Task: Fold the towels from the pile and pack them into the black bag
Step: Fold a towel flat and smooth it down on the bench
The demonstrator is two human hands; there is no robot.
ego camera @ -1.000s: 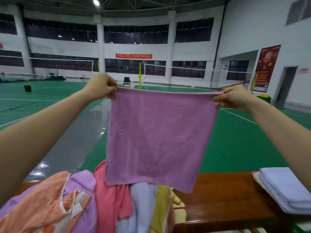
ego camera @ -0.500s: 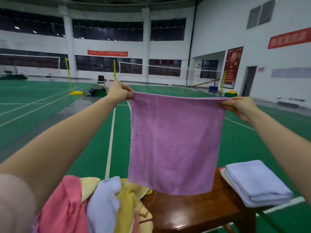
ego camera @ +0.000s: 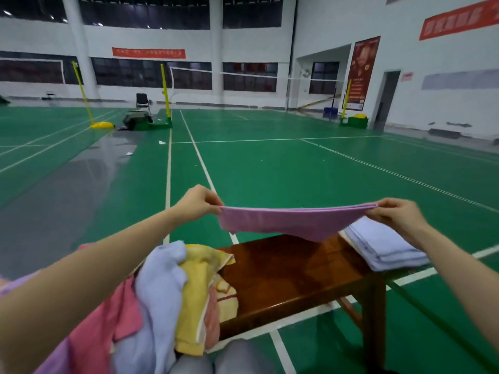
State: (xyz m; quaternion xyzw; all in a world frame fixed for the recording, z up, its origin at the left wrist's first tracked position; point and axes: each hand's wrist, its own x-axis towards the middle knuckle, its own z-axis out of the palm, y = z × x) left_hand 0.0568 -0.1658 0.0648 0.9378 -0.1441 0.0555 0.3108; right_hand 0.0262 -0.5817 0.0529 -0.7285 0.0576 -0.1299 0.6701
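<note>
From the head view, the left hand (ego camera: 198,200) and right hand (ego camera: 394,215) each pinch a corner of the soft purple towel (ego camera: 286,221), stretched flat above the shiny brown wooden bench (ego camera: 291,276), between the messy towel pile (ego camera: 172,292) and folded pale blue towels (ego camera: 383,245)

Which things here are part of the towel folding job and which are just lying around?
Job:
purple towel, pinched by left hand and right hand
towel pile
folded towels
bench

Lying about:
chair
net posts
paper scraps

The black bag is not in view.
</note>
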